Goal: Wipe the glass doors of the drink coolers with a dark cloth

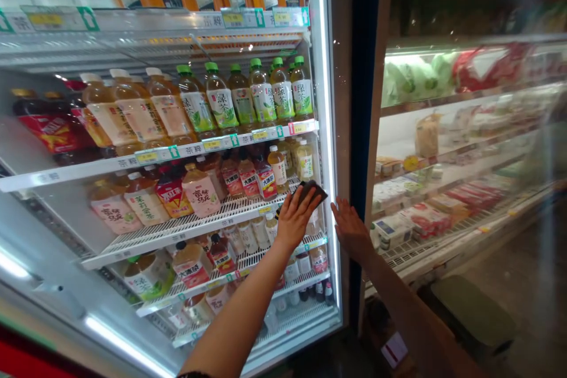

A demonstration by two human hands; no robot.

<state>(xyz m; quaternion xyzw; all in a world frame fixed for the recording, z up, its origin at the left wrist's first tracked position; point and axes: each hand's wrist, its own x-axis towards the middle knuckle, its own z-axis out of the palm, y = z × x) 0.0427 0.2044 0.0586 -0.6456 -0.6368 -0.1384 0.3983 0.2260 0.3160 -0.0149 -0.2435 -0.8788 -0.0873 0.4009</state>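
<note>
Presses a dark cloth (pixel 313 183) flat under the spread left hand (pixel 292 218), apparently against the cooler glass (pixel 248 50); holds the right hand (pixel 351 230) outstretched, seemingly empty, just beside, by the upright frame (pixel 345 82). Looks partway along, with shelved bottles (pixel 266 181) beyond the left hand; cannot tell done glass from undone.

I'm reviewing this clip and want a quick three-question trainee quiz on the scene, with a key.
1. Which hand is on the dark cloth?
2. True or false: every bottle in view has a green cap.
3. Fill in: in the picture, a bright ___ runs between the cloth and the right hand.

Key:
1. The left hand.
2. False; there are white caps too.
3. Light strip.
</note>
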